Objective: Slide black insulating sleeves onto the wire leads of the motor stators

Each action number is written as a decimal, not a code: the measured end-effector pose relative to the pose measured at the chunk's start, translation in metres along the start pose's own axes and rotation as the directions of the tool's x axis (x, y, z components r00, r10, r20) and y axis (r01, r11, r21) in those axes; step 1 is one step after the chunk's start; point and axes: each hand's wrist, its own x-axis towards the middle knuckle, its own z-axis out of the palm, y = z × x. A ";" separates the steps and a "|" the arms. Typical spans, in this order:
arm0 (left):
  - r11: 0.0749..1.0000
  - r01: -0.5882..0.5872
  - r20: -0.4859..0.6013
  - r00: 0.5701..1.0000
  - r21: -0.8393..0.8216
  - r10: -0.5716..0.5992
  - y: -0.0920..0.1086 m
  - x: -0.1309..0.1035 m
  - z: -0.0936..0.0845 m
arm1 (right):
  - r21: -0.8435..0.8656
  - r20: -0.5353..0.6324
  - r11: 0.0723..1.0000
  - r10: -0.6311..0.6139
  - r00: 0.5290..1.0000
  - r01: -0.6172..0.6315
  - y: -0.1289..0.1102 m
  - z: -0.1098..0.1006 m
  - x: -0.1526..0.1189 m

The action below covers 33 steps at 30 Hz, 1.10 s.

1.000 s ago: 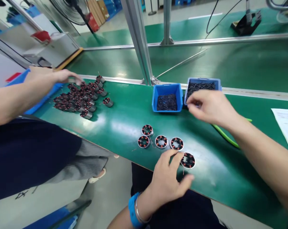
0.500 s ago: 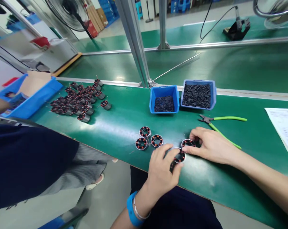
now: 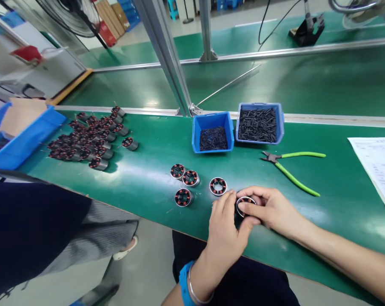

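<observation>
Green worktop (image 3: pixel 147 182) runs under everything, with a metal post (image 3: pixel 166 59) rising at its far edge and a second green surface (image 3: pixel 284 89) beyond. At the near edge, both hands close around one ring (image 3: pixel 242 201): the left hand (image 3: pixel 226 225) cups its left and near sides between fingers and thumb, while the right hand (image 3: pixel 272 208) grips it from the right, thumb laid across the top. Four more rings (image 3: pixel 183 197) stand to the left, one of them alone, nearer the hands. Farther left sits a crowd of wound cylinders (image 3: pixel 98 163), and past it a blue tray (image 3: pixel 23 148) with cardboard inside. Behind the rings are a blue bin (image 3: pixel 213 151) and a paler bin (image 3: pixel 259 142), both holding dark pieces. Green-handled pliers (image 3: pixel 272 157) lie open beyond the right hand; paper (image 3: pixel 375 165) lies at far right. Another person's dark clothing (image 3: pixel 29 238) shows at left.
</observation>
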 end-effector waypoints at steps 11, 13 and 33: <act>0.930 0.201 0.258 0.959 -0.307 -0.122 0.003 0.021 -0.018 | -0.077 -0.016 0.965 -0.254 0.967 0.252 -0.032 -0.032 0.008; 0.903 0.267 0.298 0.940 -0.336 -0.167 0.003 0.023 -0.021 | -0.220 -0.111 0.922 -0.349 0.930 0.320 -0.052 -0.054 0.022; 0.760 0.411 0.202 0.911 -0.503 -0.358 0.013 0.048 0.002 | -0.921 -0.040 0.325 -0.627 0.778 0.214 -0.085 -0.126 0.143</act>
